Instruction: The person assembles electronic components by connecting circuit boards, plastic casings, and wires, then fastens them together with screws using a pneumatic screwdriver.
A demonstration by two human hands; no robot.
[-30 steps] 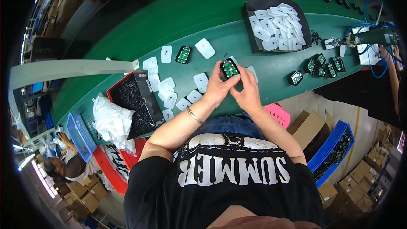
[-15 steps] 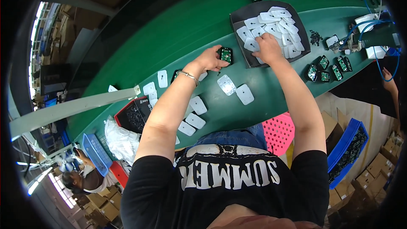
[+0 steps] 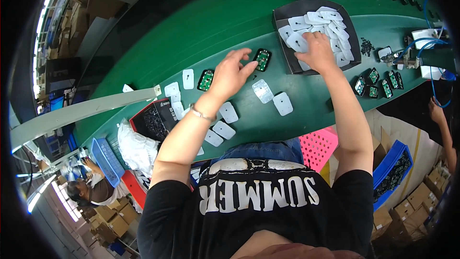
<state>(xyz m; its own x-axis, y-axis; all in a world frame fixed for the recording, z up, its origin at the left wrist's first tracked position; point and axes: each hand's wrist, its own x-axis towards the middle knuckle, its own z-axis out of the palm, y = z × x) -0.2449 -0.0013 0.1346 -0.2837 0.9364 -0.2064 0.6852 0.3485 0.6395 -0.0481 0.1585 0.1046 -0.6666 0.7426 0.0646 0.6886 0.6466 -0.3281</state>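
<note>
My right hand [image 3: 317,52] is over the black bin [image 3: 298,69], thumb and fingers closed on the edges of a white rounded-rectangular plate [image 3: 297,43] with a small dark mark in its middle. More white plates [image 3: 330,16] lie heaped in the same bin. To the left, my left hand [image 3: 231,76] hovers with fingers apart and nothing between them. Just right of its fingertips, a black housing with a green circuit board [image 3: 262,60] rests on the green work surface. A second such housing [image 3: 206,80] lies left of that hand, partly beside the wrist.
Loose white plates [image 3: 282,103] are scattered nearer me. At left stand a box of small black parts [image 3: 152,123] and a pale metal bar [image 3: 86,115]. Several housings [image 3: 373,75], tiny black pieces [image 3: 367,47] and a fixture with blue tubes [image 3: 407,57] are at right. Another person's hand [image 3: 436,111] shows far right.
My left hand has let go of the circuit-board housing and drawn back left, fingers spreading. My right hand has lifted a white plate slightly from the heap. The view has shifted slightly.
</note>
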